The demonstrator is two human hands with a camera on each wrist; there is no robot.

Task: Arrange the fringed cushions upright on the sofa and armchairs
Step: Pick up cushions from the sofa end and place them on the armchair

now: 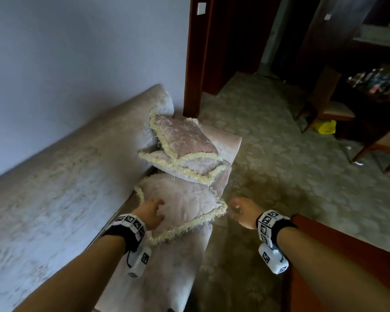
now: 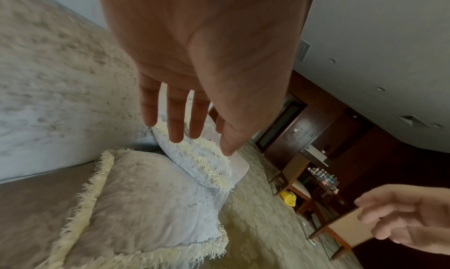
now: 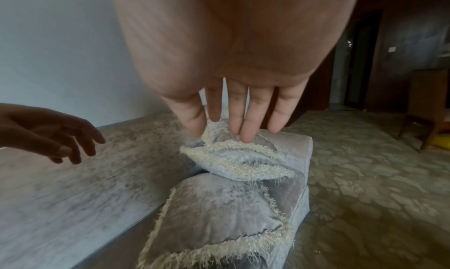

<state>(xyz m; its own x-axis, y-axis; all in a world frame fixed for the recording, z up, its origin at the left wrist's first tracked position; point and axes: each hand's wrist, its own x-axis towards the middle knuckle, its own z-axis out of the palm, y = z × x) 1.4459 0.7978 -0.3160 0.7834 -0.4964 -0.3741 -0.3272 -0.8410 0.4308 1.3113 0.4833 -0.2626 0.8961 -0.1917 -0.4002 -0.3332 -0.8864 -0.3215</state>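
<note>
Sofa: long, pale, patterned upholstery, its back along the wall. It is the landmark for every entry below. All three cushions sit bunched at its far end by the armrest, none upright, so by my judgement the arranging has barely begun.

Carpet: patterned, in front of the sofa, bare along the seat edge; nothing on it blocks the way.

Doorframe: dark wood, just beyond the sofa's far end.

Wooden chairs: well apart from the sofa, across the carpet, with a yellow bag on the floor beneath one.

Near cushion: fringed, lying flat on the seat nearest the onlooker; probably first to be lifted, since both hands flank it.

Middle cushion: flat, its near edge overlapping the near cushion.

Top cushion: tilted, leaning on the middle one towards the sofa's back corner. The overlap may drag these two when the near cushion is pulled.

Left hand: over the near cushion's sofa-back side, fingers apart and nearly straight, holding nothing; contact cannot be told.

Right hand: just off the cushion's carpet-side corner, fingers spread loosely, empty.
</note>
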